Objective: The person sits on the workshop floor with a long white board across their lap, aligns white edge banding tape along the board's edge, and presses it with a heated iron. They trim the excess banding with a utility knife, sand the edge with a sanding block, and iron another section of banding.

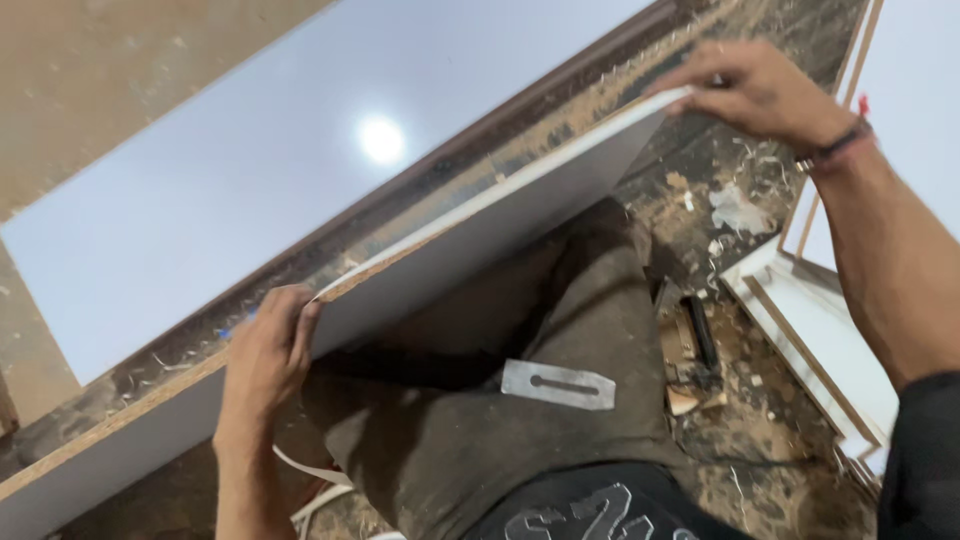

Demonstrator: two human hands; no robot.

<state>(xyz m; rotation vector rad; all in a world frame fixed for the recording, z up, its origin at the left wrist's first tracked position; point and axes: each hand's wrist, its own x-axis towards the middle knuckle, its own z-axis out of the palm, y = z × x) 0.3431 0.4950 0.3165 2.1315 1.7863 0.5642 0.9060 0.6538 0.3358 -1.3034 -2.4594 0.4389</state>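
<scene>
A long white laminated board (pixel 470 235) stands on its edge across my lap, its raw brown top edge facing up. A thin white edge strip (pixel 520 170) lies along that edge, lifted slightly near my left hand. My left hand (pixel 268 350) pinches the strip and the board's edge at the lower left. My right hand (pixel 755 90) presses down on the strip at the board's far end, upper right. A flat metal plane blade (pixel 558 384) rests on my thigh.
A large white panel (pixel 250 170) lies flat beyond the board. White framed panels (pixel 830 330) lean at the right. The floor (pixel 720 200) is strewn with sawdust and shavings, and a dark hand tool (pixel 700 335) lies there. Loose white strip (pixel 315 475) curls below my left arm.
</scene>
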